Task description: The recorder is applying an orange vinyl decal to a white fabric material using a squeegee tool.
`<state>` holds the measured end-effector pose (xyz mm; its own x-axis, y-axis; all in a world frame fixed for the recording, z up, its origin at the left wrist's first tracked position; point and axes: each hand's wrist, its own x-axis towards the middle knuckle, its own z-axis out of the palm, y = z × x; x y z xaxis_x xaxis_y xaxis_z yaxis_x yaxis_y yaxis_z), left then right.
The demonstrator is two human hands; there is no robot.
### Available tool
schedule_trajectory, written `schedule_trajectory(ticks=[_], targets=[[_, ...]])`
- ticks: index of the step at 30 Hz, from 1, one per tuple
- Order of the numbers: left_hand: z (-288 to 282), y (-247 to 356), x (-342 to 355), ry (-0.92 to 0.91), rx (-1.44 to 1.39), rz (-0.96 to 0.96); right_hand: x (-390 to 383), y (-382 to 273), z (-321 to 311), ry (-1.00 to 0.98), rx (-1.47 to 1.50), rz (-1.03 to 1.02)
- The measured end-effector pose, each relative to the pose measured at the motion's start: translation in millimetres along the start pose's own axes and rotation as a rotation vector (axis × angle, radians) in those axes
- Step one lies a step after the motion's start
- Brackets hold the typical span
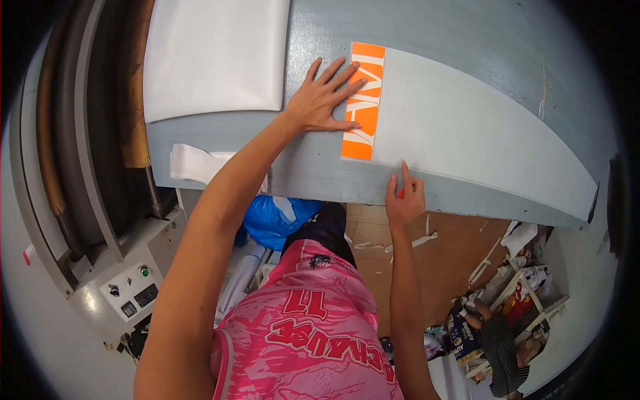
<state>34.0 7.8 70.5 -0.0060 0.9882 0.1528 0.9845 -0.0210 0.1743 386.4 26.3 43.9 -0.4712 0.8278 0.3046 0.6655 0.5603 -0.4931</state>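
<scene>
My left hand (325,100) lies flat with its fingers spread. Its fingertips rest on an orange panel with white lettering (364,143) at the left end of a long white sheet (460,110). At the sheet's near edge, my right hand (406,198) has its index finger stretched toward the border while the other fingers curl. A small orange-red thing (401,193) shows in that hand; most of it is hidden, so I cannot make out its kind.
The sheet lies on a grey-blue table (320,170). Folded white material (217,60) and a white strip (193,165) lie to the left. Beyond stands a roller machine with a control panel (130,291). Below are a blue bag (277,223), floor scraps and a cluttered rack (527,300).
</scene>
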Motion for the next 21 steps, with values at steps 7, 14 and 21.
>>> schedule_trajectory(ticks=[7, 14, 21], targets=[[-4.0, 4.0, 2.2, 0.013, 0.006, -0.031, 34.7, -62.8, -5.9, -0.261, 0.568, 0.651], [-10.6, 2.7, -2.0, 0.001, -0.01, -0.043, 75.1, -90.1, 3.4, -0.436, 0.676, 0.782], [-13.6, -2.1, -2.3, 0.005, -0.045, -0.049, 75.6, -75.6, 18.4, -0.465, 0.602, 0.75]])
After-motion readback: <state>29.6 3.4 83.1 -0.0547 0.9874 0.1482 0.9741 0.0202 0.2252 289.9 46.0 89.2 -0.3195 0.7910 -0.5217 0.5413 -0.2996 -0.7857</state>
